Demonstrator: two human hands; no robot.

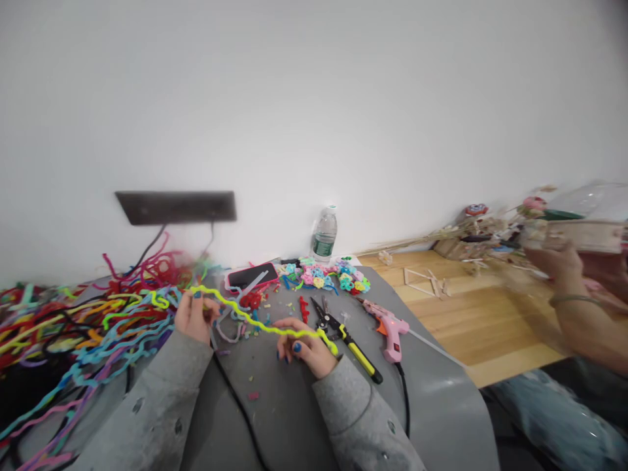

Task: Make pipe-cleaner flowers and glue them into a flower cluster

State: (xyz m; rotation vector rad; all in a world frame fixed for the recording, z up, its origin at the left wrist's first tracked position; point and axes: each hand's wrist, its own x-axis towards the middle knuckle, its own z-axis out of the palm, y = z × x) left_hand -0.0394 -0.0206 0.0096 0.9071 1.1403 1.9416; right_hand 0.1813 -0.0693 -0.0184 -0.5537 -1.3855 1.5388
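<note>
A wavy neon-yellow pipe cleaner (pixel 255 322) stretches between my two hands above the grey table. Near its left end, my left hand (pixel 195 319) pinches it between thumb and fingers. My right hand (pixel 307 348) has curled fingers around the other end, where a bent piece lies over the thumb side. Just right of that hand are yellow-and-black pliers (pixel 360 360) with their jaws apart. A pink glue gun (pixel 390 330) rests farther right, a glue stick at its back. Behind the hands lie several pastel pipe-cleaner flowers (pixel 346 275) and a small red twisted piece (pixel 304 309).
A tangled heap of coloured pipe cleaners (pixel 112 327) covers the left side. A phone (pixel 252 276) and a water bottle (pixel 326 234) are by the wall. A black cable (pixel 238 399) crosses the table. At right, another person's hand (pixel 559 268) holds a beige item over a wooden table (pixel 471 333).
</note>
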